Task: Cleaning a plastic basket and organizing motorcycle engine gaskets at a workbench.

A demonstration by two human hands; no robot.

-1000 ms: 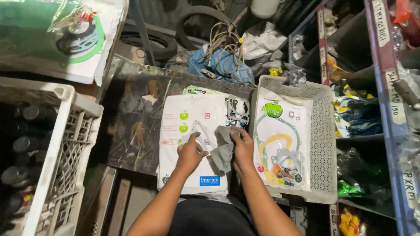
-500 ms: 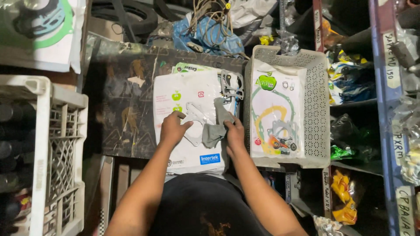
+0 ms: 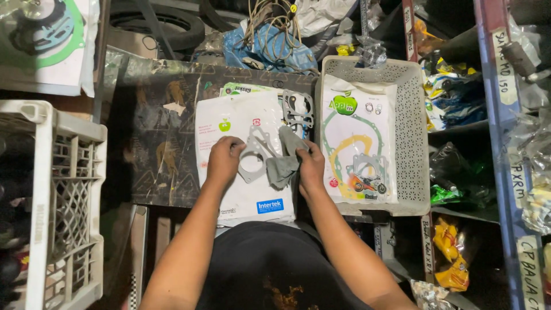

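Left of the white plastic-wrapped gasket packet (image 3: 244, 166) on the dark tabletop (image 3: 149, 143), a white plastic crate (image 3: 51, 195) stands. On the packet, the left hand (image 3: 222, 159) pins a flat grey gasket (image 3: 256, 155) with curled fingers, while the right hand (image 3: 311, 166) is closed on a crumpled grey cloth (image 3: 285, 161) touching it. To the packet's right sits a grey perforated basket (image 3: 416, 138); hard rubbing could, I judge, tear the thin gasket.

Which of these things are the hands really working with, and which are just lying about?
In hand:
left hand on flat grey gasket
right hand on grey cloth
white plastic packet beneath

Lying about:
perforated grey basket
white plastic crate
blue bag
black tyre
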